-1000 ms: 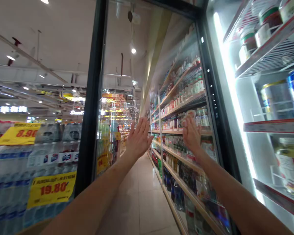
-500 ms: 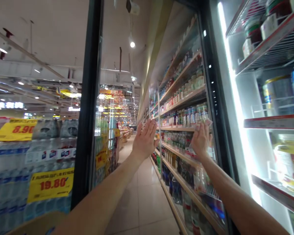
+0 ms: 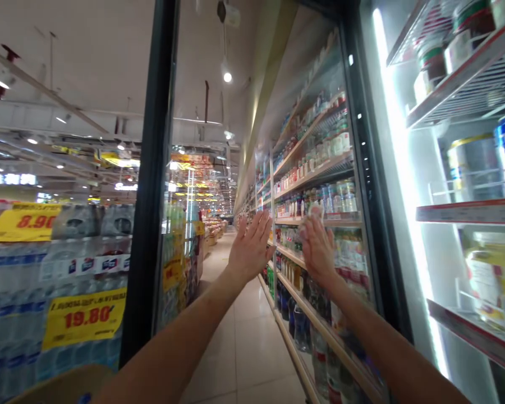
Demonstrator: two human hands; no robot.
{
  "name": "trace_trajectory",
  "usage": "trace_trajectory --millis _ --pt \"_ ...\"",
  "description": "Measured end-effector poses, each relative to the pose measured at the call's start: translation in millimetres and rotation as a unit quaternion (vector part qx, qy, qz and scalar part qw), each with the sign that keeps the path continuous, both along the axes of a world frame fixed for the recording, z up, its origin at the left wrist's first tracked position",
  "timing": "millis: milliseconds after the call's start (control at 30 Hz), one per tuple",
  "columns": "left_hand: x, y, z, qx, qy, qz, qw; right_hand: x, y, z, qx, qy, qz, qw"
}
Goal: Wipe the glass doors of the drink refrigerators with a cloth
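Note:
My left hand (image 3: 249, 249) is open, its fingers stretched up and its palm flat against the glass door (image 3: 210, 73), holding nothing. Right of it, my right hand (image 3: 318, 249) presses a crumpled whitish-pink cloth (image 3: 315, 212) to the same pane. Part of the cloth shows above and beside the fingertips; the rest is hidden under the hand. The door stands swung out from a lit refrigerated cabinet, with its black frame (image 3: 149, 168) on the left.
At right, cabinet shelves (image 3: 467, 212) hold jars, cans and bottles beside a bright light strip (image 3: 399, 146). Shelves of drinks (image 3: 311, 174) show in the glass. Packs of water bottles (image 3: 12, 280) with a yellow price sign (image 3: 84, 318) stand left, near a cardboard box edge (image 3: 63, 384).
My right hand has slid the cloth leftward across the glass, closer to my left hand. My left hand stays in nearly the same place on the pane.

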State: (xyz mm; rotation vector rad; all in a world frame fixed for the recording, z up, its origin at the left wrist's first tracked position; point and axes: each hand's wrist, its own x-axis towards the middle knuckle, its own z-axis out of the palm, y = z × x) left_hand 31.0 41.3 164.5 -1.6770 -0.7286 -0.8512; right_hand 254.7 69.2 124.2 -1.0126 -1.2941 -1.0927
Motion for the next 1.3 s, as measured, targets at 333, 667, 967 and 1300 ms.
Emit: trace_trajectory --millis 333,667,967,1300 --pt "-44.3 2.9 16.3 0.004 -0.054 0.031 0.998 -49.5 -0.8 55.3 0.007 0.159 0.048 0.986" --pt "-108.3 -7.7 28.3 0.069 -0.118 0.042 0.990 -91.7 1.8 96.7 0.033 0.118 0.063 0.990" --pt "-148.2 -28.2 34.5 0.105 -0.117 0.030 0.987 -171.0 -6.1 90.8 -0.012 -0.304 0.112 0.946" --pt "-171.0 -36.2 27.0 0.116 -0.124 0.044 0.985 -237.2 -18.0 47.0 0.030 -0.352 0.131 0.926"
